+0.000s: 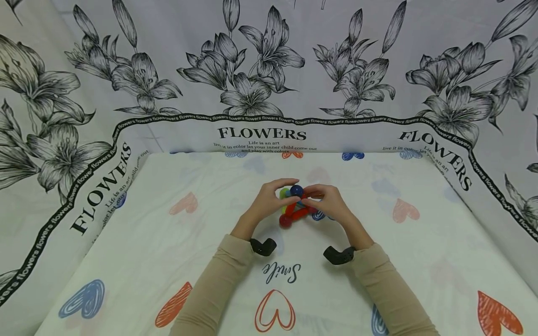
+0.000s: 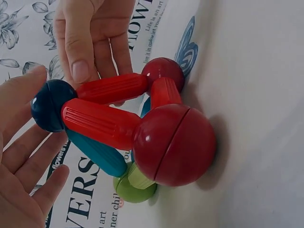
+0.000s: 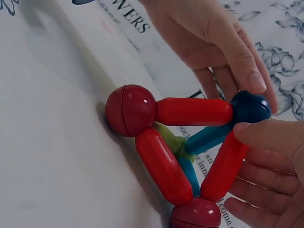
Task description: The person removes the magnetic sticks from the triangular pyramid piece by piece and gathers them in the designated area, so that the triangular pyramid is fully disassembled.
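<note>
A small pyramid of magnetic rods and balls stands on the cloth between the hands. Its top is a dark blue ball (image 1: pixel 296 191); red rods (image 2: pixel 99 122) run down from it to two red balls (image 2: pixel 174 145), joined by another red rod (image 3: pixel 164 166). Behind, a teal rod (image 2: pixel 97 153) leads to a green ball (image 2: pixel 135 189). My left hand (image 1: pixel 271 199) is beside the blue ball, thumb and fingers extended around it. My right hand (image 1: pixel 328 199) is on the other side, its thumb tip overlapping the ball in the right wrist view; contact is unclear.
A white cloth with printed hearts (image 1: pixel 275 311) covers the table. Behind and at the sides hangs a flower-printed curtain (image 1: pixel 262 56) with a black lettered band. Black wrist devices (image 1: pixel 338 255) sit at both sleeve cuffs.
</note>
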A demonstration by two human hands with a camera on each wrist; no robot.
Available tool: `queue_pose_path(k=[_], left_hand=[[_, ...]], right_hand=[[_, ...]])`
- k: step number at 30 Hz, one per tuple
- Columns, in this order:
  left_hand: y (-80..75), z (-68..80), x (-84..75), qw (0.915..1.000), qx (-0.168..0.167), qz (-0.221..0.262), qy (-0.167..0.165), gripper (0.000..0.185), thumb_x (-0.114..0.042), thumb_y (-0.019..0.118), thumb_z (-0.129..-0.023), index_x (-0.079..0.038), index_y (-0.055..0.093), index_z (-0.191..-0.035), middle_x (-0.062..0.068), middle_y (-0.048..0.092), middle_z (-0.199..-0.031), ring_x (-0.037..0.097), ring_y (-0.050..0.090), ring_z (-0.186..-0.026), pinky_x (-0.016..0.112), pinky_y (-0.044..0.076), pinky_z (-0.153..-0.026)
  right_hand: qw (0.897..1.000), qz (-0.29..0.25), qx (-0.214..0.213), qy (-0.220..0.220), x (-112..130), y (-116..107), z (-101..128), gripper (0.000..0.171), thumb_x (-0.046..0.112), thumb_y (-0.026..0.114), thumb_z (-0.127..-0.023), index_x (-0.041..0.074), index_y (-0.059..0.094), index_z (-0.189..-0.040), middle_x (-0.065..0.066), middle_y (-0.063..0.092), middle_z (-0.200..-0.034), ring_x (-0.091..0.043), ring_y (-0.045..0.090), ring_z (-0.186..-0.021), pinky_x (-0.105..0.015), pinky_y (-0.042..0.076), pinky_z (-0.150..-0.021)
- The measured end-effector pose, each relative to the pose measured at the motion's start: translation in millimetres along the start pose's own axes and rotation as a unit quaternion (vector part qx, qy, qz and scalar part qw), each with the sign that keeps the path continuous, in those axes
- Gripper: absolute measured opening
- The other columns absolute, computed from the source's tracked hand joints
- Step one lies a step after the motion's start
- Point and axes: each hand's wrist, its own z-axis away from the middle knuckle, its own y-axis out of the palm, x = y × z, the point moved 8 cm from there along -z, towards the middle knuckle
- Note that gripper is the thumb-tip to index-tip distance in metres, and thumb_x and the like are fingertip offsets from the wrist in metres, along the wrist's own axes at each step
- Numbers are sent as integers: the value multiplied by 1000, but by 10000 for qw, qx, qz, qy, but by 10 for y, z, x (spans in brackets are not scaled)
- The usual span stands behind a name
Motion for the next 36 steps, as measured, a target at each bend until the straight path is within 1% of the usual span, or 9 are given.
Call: queue_pose_path(k=[7,12,16,23,29,36], left_hand=[[59,-34,29,9999,72,154,-30,45,-17,73,-85,-8,62,-128,10,64,-132,24,57,-128,40,43,-113],[91,-38,48,9993,101,315,-145,43,-16,72,-86,-9,62,-127,10,64,-131,26,58,-126,42,44,-111],[100,-42,62,9991,92,379,-194,41,-16,72,-86,-9,63,-125,11,65,-129,27,59,-124,44,45,-110],[89,-48,27,9996,87,250,-58,41,-16,72,-85,-6,63,-125,12,65,-128,27,61,-121,42,48,-107],[82,-52,2,9997,149,175,60,41,-15,73,-85,-6,63,-124,13,66,-127,28,63,-119,43,50,-104],[91,-50,15,9997,184,121,77,40,-16,72,-85,-7,64,-123,12,66,-127,27,63,-119,41,50,-105]], right_hand=[[9999,-11,83,120,-43,50,-30,35,15,70,-87,-3,66,-116,-22,69,-116,-36,66,-108,-46,55,-96],[9998,-42,127,141,-39,81,-42,35,17,70,-87,-3,66,-116,-22,70,-113,-35,68,-105,-45,56,-95],[9998,54,143,141,-44,95,-48,35,19,69,-89,-3,66,-116,-22,70,-113,-34,68,-104,-43,56,-94],[9998,157,54,51,-17,70,-56,31,13,68,-88,-4,67,-114,-22,71,-111,-35,68,-101,-45,57,-92],[9999,113,99,5,-14,81,-61,30,10,67,-89,-5,67,-114,-23,70,-112,-36,67,-103,-44,57,-90],[9999,86,63,19,-6,78,-39,28,8,66,-89,-6,67,-114,-23,70,-111,-36,67,-103,-44,57,-90]])
